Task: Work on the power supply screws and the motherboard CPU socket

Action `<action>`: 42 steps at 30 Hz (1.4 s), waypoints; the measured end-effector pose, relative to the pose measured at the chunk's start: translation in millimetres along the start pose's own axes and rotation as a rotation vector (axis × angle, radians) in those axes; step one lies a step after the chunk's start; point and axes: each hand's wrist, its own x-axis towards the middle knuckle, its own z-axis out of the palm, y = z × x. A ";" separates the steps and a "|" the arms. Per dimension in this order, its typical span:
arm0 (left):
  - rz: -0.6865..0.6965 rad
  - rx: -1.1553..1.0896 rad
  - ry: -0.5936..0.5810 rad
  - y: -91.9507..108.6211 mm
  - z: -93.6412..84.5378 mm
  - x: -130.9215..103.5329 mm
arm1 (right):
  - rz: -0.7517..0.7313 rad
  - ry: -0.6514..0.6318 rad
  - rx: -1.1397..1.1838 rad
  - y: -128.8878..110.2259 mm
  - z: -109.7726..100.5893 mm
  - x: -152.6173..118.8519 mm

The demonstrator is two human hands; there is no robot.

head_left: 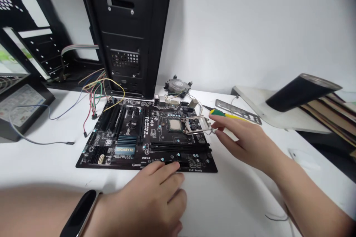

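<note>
A black Gigabyte motherboard [111,160] lies flat on the white table, with a silver processor [175,124] seated in its socket. The metal socket cover [191,132] is raised and swung over to the right of the processor. My right hand [244,140] pinches the cover's outer end and thin lever between thumb and index finger. Along the board's front edge rests my left hand [155,196], its fingers loosely bent and the fingertips touching the board. Its thumb is mostly hidden. A black wrist band [80,211] is on my left wrist.
A black computer case [126,29] stands behind the board, with coloured wires [96,89] trailing out. At left sits a power supply [23,105]. A round CPU cooler [177,85], a yellow-green screwdriver [218,112], a metal I/O plate [239,112] and a dark cylinder [297,92] lie beyond.
</note>
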 end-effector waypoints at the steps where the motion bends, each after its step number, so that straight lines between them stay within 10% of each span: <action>1: 0.000 -0.005 -0.007 -0.1 -0.3 0.4 | -0.003 -0.001 -0.002 -0.1 1.1 -0.1; 42: -0.014 -0.091 -0.024 -2.4 -1.8 0.7 | -0.018 -0.105 -0.126 -6.8 1.4 -4.1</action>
